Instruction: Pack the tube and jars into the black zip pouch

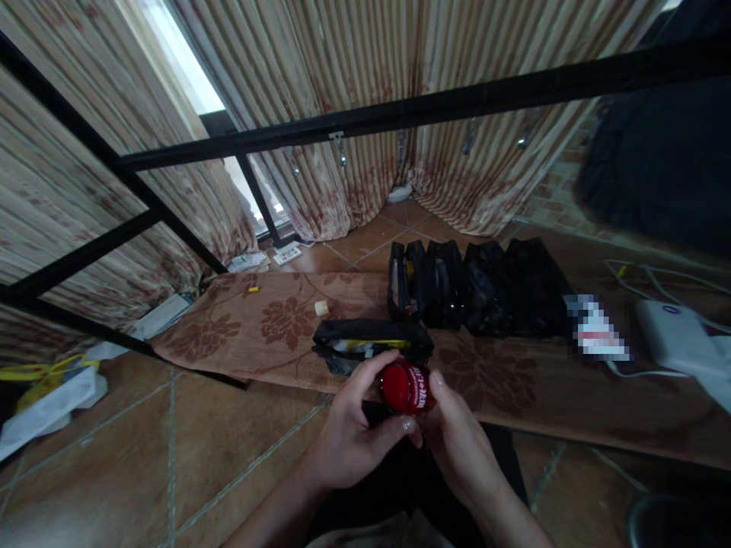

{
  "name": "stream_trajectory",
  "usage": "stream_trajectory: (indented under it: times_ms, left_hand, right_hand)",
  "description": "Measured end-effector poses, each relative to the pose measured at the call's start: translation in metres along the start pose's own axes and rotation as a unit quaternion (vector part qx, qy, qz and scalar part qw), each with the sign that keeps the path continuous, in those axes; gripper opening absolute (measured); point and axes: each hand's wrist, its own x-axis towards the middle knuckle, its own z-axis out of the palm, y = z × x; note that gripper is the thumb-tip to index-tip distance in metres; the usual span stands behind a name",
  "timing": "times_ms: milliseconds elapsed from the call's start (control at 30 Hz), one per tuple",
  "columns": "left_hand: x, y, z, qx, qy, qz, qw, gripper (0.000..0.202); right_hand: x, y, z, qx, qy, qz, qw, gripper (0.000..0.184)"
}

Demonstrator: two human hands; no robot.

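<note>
One round, glossy red jar (400, 387) is showing white lettering and sitting over the person's dark lap (400, 495). The left hand (351, 430) is curling half closed, holding its left side; the right hand (460, 426) is gripping its right side, thumb pressing. One open black pouch (411, 335) is lying just beyond on a patterned brown cloth (285, 320), with one small pale cylinder (321, 308) farther back. More black pouches (485, 285) are blending darkly, defying a count; the hands are hiding the jar's underside

Striped curtains (365, 61) reach down to brown tiles (368, 234) behind a black rail (377, 116) (clips (341, 152) dangle from it).
</note>
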Motion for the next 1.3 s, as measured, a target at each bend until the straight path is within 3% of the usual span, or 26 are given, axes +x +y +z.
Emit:
stream_trajectory:
  times_ms: [300, 600, 867, 1300]
  left_hand:
    - [-0.001, -0.005, 0.0, -0.048, 0.003, -0.027, 0.998, 0.062]
    - [0.0, -0.005, -0.001, -0.028, -0.017, -0.016, 0.999, 0.061]
    - [0.001, -0.01, -0.002, 0.021, -0.029, 0.012, 0.999, 0.061]
    - [0.0, -0.009, 0.008, -0.054, -0.042, 0.001, 0.998, 0.048]
  right_hand:
    - [-0.001, 0.0, -0.001, -0.026, -0.027, -0.039, 0.999, 0.039]
    - [0.001, -0.001, -0.003, -0.062, -0.036, -0.057, 0.996, 0.035]
    - [0.001, 0.001, -0.004, -0.077, -0.011, -0.068, 0.995, 0.042]
    - [0.007, -0.001, -0.011, -0.096, 0.085, -0.066, 0.989, 0.052]
